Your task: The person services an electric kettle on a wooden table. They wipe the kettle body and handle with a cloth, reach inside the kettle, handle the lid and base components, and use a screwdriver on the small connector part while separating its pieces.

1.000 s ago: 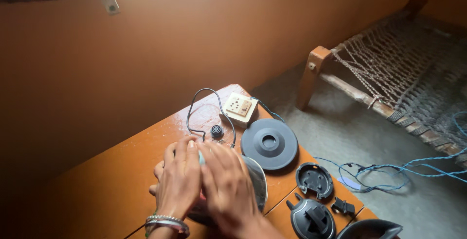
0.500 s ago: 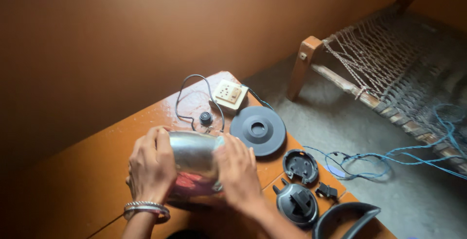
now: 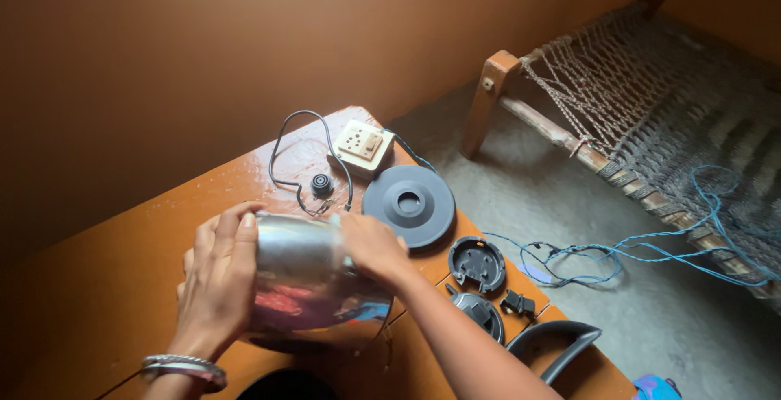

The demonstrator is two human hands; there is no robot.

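Note:
A shiny steel kettle body (image 3: 305, 278) is held on its side just above the orange wooden table (image 3: 98, 286). My left hand (image 3: 218, 274) grips its left end, fingers over the top. My right hand (image 3: 373, 245) clasps its right side. A grey round kettle base (image 3: 408, 205) lies on the table just beyond my right hand. Small black plastic kettle parts (image 3: 477, 263) and a black handle (image 3: 557, 343) lie to the right of my right forearm.
A cream switch-and-socket box (image 3: 362, 145) with a black cord (image 3: 281, 156) and a small black round part (image 3: 322, 184) sits at the table's far corner. A woven rope cot (image 3: 651, 99) stands to the right. Blue wire (image 3: 618, 249) trails over the grey floor.
Both hands have lifted the steel kettle body off the table and tipped it onto its side. The view has shifted slightly.

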